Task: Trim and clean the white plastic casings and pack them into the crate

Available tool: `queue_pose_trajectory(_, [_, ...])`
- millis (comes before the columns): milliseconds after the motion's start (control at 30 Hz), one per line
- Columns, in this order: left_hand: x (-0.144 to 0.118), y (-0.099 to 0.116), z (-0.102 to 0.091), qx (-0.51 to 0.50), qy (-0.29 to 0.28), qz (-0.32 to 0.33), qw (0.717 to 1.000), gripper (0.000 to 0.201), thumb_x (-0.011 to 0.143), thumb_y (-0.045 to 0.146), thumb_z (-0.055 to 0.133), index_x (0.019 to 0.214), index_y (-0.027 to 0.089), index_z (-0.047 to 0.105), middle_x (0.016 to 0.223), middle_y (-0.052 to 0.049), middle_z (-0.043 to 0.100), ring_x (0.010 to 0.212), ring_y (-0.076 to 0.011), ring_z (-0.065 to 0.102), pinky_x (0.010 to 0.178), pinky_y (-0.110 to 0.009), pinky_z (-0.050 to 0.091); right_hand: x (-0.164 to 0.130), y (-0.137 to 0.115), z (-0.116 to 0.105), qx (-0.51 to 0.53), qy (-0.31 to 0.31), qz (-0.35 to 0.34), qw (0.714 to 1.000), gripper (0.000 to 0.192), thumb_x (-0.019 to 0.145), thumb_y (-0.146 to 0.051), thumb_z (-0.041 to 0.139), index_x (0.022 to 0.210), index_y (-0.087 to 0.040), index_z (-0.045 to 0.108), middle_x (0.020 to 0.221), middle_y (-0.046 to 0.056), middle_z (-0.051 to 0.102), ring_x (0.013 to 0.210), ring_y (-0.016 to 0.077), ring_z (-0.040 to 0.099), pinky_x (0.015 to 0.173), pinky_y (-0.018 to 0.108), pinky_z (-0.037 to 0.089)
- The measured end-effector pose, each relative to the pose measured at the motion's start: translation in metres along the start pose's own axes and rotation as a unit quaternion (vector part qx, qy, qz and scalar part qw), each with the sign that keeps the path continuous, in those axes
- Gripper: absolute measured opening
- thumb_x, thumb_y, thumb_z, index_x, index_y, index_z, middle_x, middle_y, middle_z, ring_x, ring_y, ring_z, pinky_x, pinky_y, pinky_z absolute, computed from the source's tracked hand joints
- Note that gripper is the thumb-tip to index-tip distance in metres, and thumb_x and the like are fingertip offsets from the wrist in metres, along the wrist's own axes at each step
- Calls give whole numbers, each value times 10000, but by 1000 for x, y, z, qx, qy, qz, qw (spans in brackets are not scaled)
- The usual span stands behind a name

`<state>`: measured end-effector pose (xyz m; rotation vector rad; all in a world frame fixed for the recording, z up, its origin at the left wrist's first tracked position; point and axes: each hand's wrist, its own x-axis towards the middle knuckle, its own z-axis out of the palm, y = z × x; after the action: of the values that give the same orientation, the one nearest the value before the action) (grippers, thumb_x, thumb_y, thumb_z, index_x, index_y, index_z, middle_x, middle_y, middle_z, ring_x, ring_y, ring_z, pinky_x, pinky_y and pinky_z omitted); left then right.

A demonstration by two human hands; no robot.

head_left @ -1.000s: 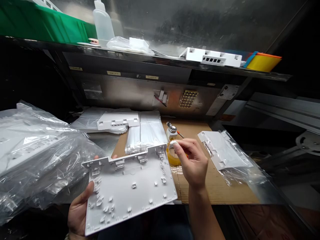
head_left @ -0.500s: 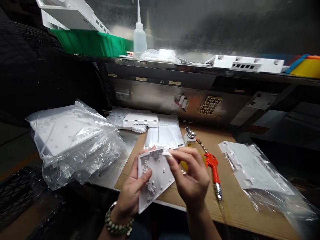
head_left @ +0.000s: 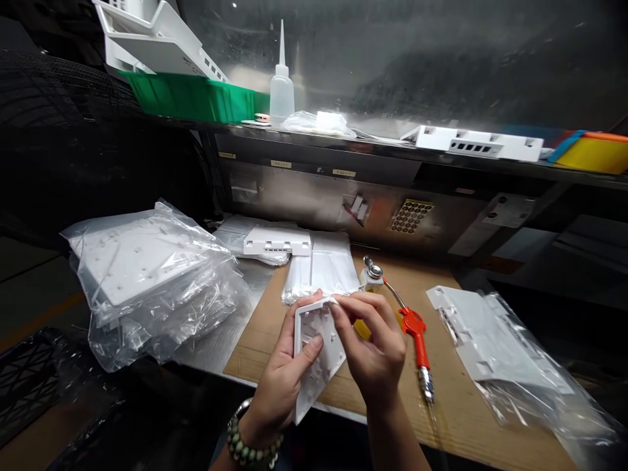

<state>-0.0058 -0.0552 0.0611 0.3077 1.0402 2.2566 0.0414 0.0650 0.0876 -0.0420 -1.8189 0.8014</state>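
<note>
A white plastic housing cover (head_left: 314, 379) with small posts on its inner face is held tilted above the bench. My left hand (head_left: 289, 363) grips it from the left, thumb lying on the inner face and fingers behind. At the cover's top edge, my right hand (head_left: 375, 343) is closed in a pinch, thumb against fingertips. A small whitish bit shows at those fingertips, too small to name. Just behind my hands lie clear plastic bags (head_left: 321, 265) in a flat stack. A red air blow gun (head_left: 415, 327) rests to the right of my right hand.
Bagged white panels (head_left: 142, 261) are piled at left; another bagged cover (head_left: 500, 333) lies at right. A pump-top bottle (head_left: 371, 278) stands on the cardboard (head_left: 260, 347). The shelf above carries a green bin (head_left: 191, 98), a squeeze bottle (head_left: 281, 95) and a white housing (head_left: 481, 142).
The cover has turned more edge-on and shifted slightly right with my left hand. My right hand's pinch stays at the top edge. The whole view has tilted slightly.
</note>
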Motion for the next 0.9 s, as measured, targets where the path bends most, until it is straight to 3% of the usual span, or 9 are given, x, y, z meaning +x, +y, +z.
queue_pose_trajectory(200, [-2, -5, 24, 133, -22, 90, 987, 445, 970, 337, 690, 1402, 398, 599, 1648, 25, 443, 1543, -293, 353, 1302, -438, 228, -6, -11, -18, -36, 75, -26, 996, 317, 902, -80, 736, 1153, -272, 752, 983, 37, 683, 858, 190, 674, 744, 345, 588])
queue_pose_trajectory(300, [-2, -12, 40, 200, -23, 154, 967, 388, 1011, 318, 616, 1388, 409, 623, 1666, 51, 411, 1583, -256, 266, 1310, -397, 189, -7, -16, -25, -84, 77, -33, 993, 323, 889, -77, 757, 1142, -278, 752, 972, 32, 679, 844, 184, 670, 751, 340, 584])
queue_pose_trajectory(433, [-2, -22, 54, 258, -8, 211, 943, 377, 1036, 312, 557, 1396, 398, 627, 1676, 43, 390, 1575, -284, 279, 1299, -433, 220, -8, -16, -30, -97, 51, -39, 993, 346, 887, -49, 748, 1155, -267, 736, 962, 34, 682, 843, 182, 686, 744, 325, 596])
queue_pose_trajectory(533, [1, -29, 54, 305, -14, 228, 925, 392, 1056, 318, 502, 1427, 412, 588, 1689, 45, 361, 1573, -285, 282, 1301, -458, 217, -7, -12, -36, -87, 19, -51, 995, 338, 897, -38, 730, 1161, -250, 727, 969, 32, 694, 837, 168, 696, 738, 306, 603])
queue_pose_trajectory(700, [6, -41, 49, 355, -41, 273, 893, 451, 1073, 247, 440, 1472, 453, 490, 1710, 59, 313, 1594, -222, 231, 1305, -427, 233, -4, -10, -44, -142, 87, -35, 985, 264, 878, -48, 761, 1074, -225, 747, 941, 19, 667, 826, 143, 664, 713, 277, 584])
queue_pose_trajectory(833, [6, -38, 42, 352, -47, 249, 901, 437, 1072, 281, 459, 1473, 452, 496, 1708, 51, 330, 1588, -224, 258, 1308, -436, 233, -2, -2, -49, -85, 34, -48, 995, 254, 901, -63, 738, 1096, -225, 743, 961, 22, 689, 849, 150, 682, 744, 287, 585])
queue_pose_trajectory(900, [2, -27, 33, 325, -27, 213, 921, 406, 1044, 313, 539, 1431, 436, 551, 1692, 47, 371, 1581, -241, 280, 1309, -442, 227, -2, 20, -54, -119, 77, -18, 990, 154, 925, -136, 731, 1055, -215, 758, 938, 27, 687, 798, 149, 659, 709, 292, 561])
